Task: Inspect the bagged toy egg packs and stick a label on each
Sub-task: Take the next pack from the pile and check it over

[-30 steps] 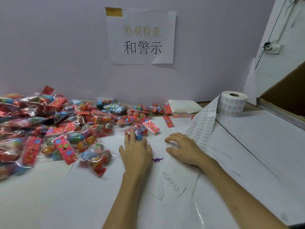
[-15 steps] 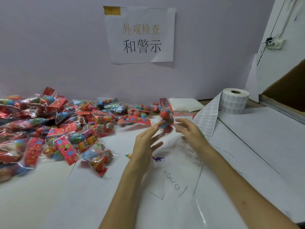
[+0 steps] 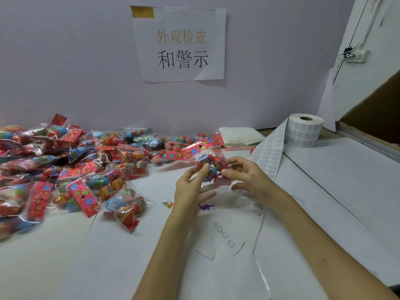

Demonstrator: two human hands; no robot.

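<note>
A clear bagged toy egg pack [image 3: 211, 164] with a red flowered header card is held up above the table between both hands. My left hand [image 3: 191, 188] pinches its left side with thumb and fingertips. My right hand [image 3: 249, 177] grips its right side with curled fingers. A big pile of similar egg packs [image 3: 71, 169] covers the left of the table. A white label roll [image 3: 305, 133] stands at the back right, and its unrolled label strip [image 3: 269, 155] runs down toward my right hand.
White paper sheets [image 3: 216, 245] cover the table, with pen marks and a small purple dinosaur figure [image 3: 206, 207] below my hands. A folded white cloth [image 3: 238, 135] lies by the wall. A cardboard panel [image 3: 372, 109] stands at the far right.
Both hands lay flat on the table a second ago. They have since lifted one egg pack off the table and now hold it higher, turned with its header card to the left.
</note>
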